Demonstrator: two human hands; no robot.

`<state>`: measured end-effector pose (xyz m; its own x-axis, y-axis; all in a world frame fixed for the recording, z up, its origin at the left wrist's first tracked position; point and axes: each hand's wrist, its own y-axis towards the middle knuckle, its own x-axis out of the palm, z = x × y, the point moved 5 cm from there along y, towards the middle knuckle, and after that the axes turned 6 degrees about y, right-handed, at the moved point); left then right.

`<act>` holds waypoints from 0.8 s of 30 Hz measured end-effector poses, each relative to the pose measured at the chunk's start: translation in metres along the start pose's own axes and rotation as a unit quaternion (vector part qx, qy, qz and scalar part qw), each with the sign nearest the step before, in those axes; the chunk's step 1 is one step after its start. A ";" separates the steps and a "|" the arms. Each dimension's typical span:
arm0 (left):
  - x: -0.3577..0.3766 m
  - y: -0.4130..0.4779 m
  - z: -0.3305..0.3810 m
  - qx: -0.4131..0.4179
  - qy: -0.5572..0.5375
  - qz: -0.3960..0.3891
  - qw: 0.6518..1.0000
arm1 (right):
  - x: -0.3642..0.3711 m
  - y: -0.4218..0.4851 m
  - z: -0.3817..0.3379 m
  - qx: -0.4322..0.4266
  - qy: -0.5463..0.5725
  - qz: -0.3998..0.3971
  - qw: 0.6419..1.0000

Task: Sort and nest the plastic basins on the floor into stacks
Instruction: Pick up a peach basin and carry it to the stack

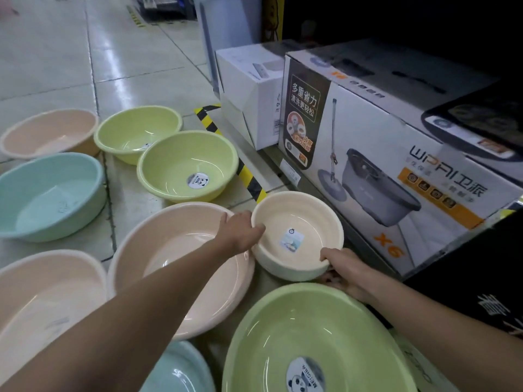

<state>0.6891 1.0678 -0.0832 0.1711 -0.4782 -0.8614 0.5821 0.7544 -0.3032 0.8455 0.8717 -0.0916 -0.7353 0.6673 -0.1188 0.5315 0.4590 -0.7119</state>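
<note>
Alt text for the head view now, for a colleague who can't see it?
The left hand and right hand grip the rim of a small cream basin on the tiled floor beside a boxed mop set. Pink basins, green basins and blue basins lie spread around it.

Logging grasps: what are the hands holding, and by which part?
The small cream basin, by its rim: left hand at its left side, right hand at its near edge.

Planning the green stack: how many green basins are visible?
3: far green basin, middle green basin just before it, near green basin at bottom right. Others may sit off-frame.
</note>
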 end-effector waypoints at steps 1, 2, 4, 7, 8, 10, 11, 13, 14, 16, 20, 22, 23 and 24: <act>-0.001 0.003 0.002 0.000 0.024 0.007 1.000 | 0.002 0.002 0.005 0.005 0.031 -0.008 0.999; -0.002 0.004 0.003 -0.005 0.052 0.007 0.999 | 0.006 0.003 0.009 0.009 0.059 -0.012 0.998; -0.001 0.006 0.003 -0.019 0.127 -0.015 0.992 | 0.011 0.005 0.013 0.009 0.077 -0.004 0.997; 0.012 0.004 0.001 -0.040 0.173 -0.041 0.983 | 0.013 0.006 0.016 0.001 0.072 0.015 0.997; 0.015 0.004 0.000 -0.041 0.161 -0.027 0.986 | 0.013 0.006 0.016 0.006 0.074 0.016 0.997; 0.017 0.004 -0.002 -0.037 0.143 0.005 0.989 | 0.010 0.011 0.019 0.017 0.054 0.014 0.998; 0.018 0.004 -0.003 -0.037 0.139 0.013 0.989 | 0.008 0.013 0.020 0.020 0.028 0.018 0.999; 0.021 0.006 -0.006 -0.040 0.137 0.004 0.990 | 0.007 0.015 0.016 0.009 -0.045 0.047 0.998; 0.021 0.009 -0.006 -0.044 0.134 -0.003 0.990 | 0.006 0.015 0.011 -0.005 -0.098 0.073 0.992; 0.020 0.012 -0.005 -0.049 0.117 -0.012 0.992 | 0.005 0.008 -0.009 -0.051 -0.262 0.150 0.952; -0.009 0.003 -0.008 -0.017 -0.038 0.004 0.999 | 0.043 -0.025 -0.061 -0.236 -0.431 0.171 0.854; -0.043 -0.014 -0.021 -0.002 -0.090 0.028 0.996 | 0.084 -0.039 -0.078 -0.300 -0.442 0.078 0.842; -0.063 -0.029 -0.032 -0.003 -0.101 0.045 0.994 | 0.108 -0.048 -0.081 -0.317 -0.442 0.026 0.839; -0.080 -0.045 -0.049 -0.015 -0.109 0.060 0.992 | 0.134 -0.058 -0.083 -0.332 -0.440 -0.021 0.834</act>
<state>0.6103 1.0942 -0.0202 0.4074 -0.4674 -0.7845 0.5241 0.8232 -0.2183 0.7508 0.9835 -0.0094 -0.6272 0.0884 -0.7738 0.3988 0.8898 -0.2216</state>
